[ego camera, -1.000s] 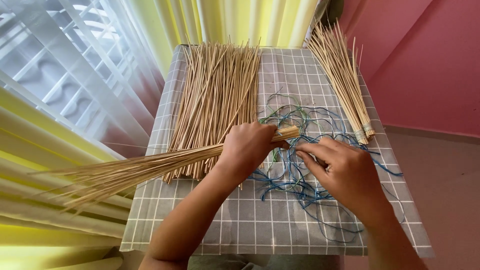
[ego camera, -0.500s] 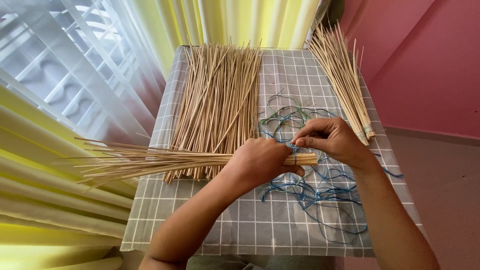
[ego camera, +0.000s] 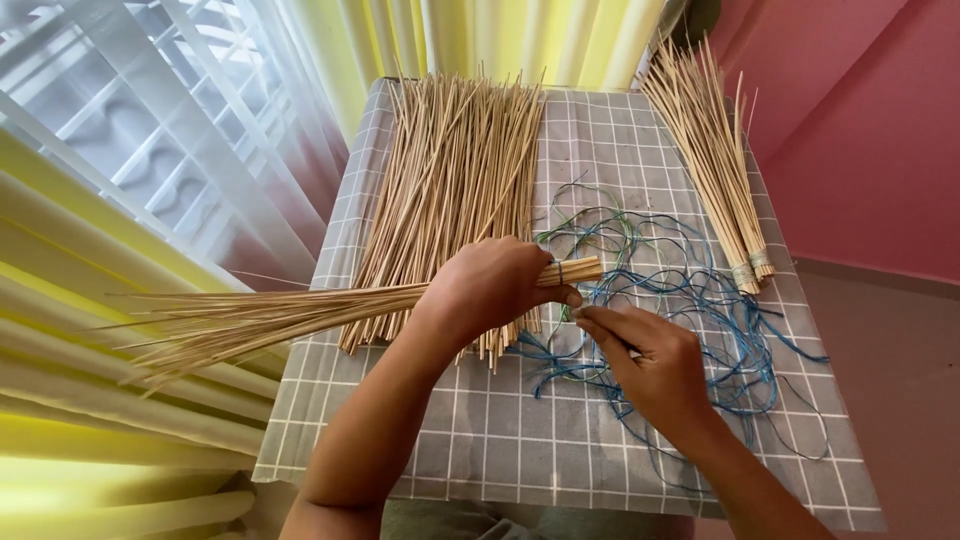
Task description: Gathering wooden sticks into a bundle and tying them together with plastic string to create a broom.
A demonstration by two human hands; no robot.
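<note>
My left hand (ego camera: 495, 285) grips a bundle of thin pale sticks (ego camera: 300, 315) near its cut end, which points right; the loose tips fan out to the left past the table edge. A turn of blue string (ego camera: 560, 272) circles the bundle just beyond my fingers. My right hand (ego camera: 645, 360) is below and right of that end, its fingers pinched on a strand of the blue and green string tangle (ego camera: 700, 300) lying on the cloth.
A grey checked cloth (ego camera: 480, 440) covers the small table. A large loose pile of sticks (ego camera: 450, 190) lies at the back left. Two tied bundles (ego camera: 715, 160) lie at the back right. Yellow curtains (ego camera: 90, 390) hang left, a pink wall (ego camera: 860, 130) right.
My right hand dropped from above the bundle's end to below it, pulling the string round. The bundle's end tilted up slightly and the view shifted a little.
</note>
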